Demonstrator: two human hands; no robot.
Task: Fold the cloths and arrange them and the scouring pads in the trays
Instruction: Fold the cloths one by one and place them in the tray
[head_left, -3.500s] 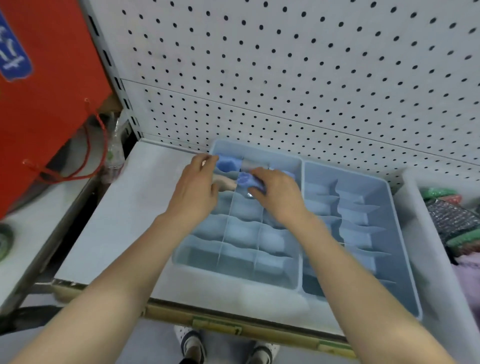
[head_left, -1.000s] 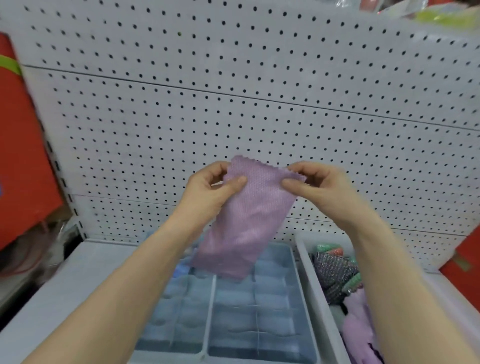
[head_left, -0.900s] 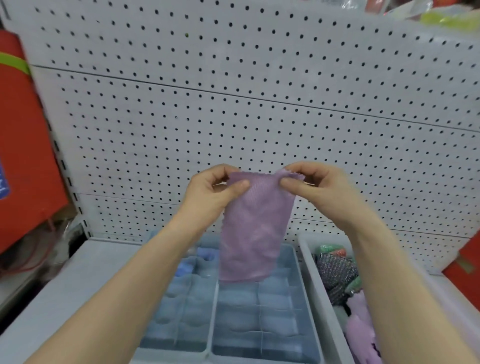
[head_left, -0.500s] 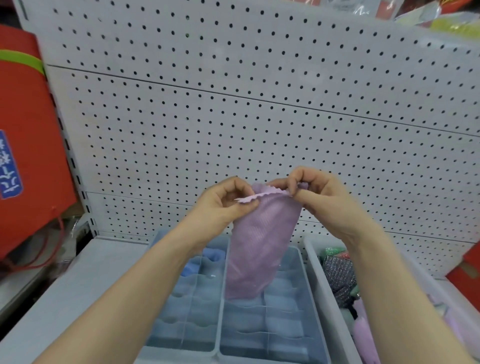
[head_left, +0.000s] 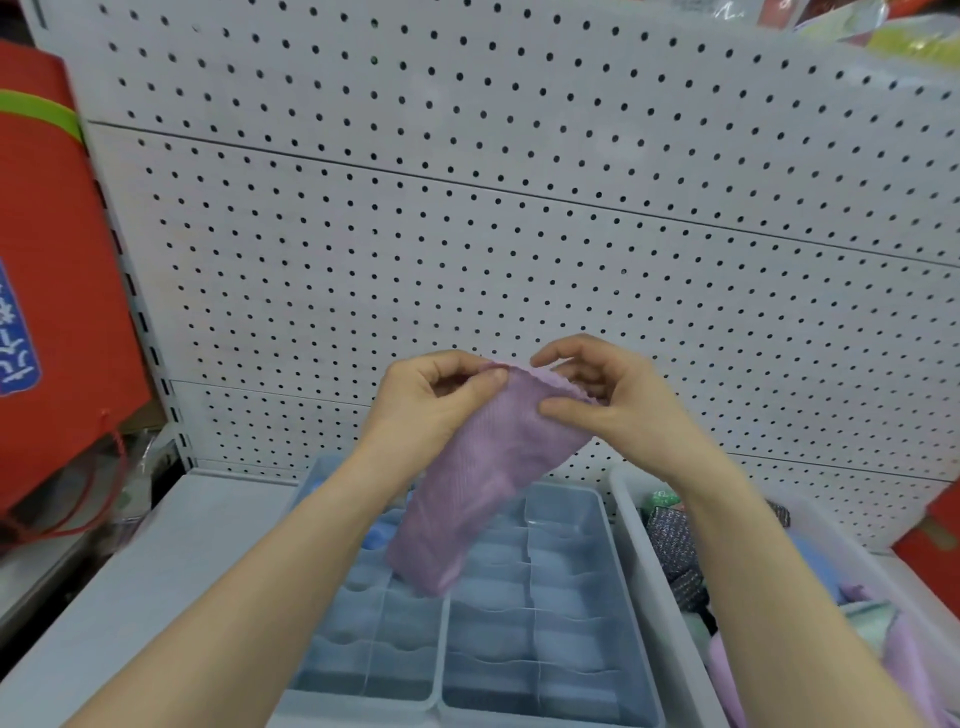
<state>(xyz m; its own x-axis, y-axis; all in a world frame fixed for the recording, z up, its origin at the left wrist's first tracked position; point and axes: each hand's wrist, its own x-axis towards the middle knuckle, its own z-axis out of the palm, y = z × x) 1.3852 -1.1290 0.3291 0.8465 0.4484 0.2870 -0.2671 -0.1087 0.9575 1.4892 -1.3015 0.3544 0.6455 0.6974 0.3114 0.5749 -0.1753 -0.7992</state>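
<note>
Left hand (head_left: 431, 400) pinches top edge of lilac waffle-weave cloth (head_left: 478, 483). Cloth hangs mid-air, slanting down over pale blue divided plastic trays (head_left: 493, 639) on grey surface (head_left: 156, 571). Right hand (head_left: 608, 400) pinches opposite corner, hands close together. Dark glittery scouring pads (head_left: 672, 540) sit in white bin (head_left: 647, 571), far right. Risk: light pinch lets layers slide, fold skews, bundle too bulky for compartment.

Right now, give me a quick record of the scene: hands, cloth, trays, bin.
left hand: pinches one top corner of the purple cloth
right hand: thumb on the cloth, fingers curled over its top edge
purple cloth: held in the air, hanging down over the trays
blue trays: two, side by side, divided into compartments
blue cloth: in the left tray, far end
white bin: right of the trays, holds scouring pads and cloths
</note>
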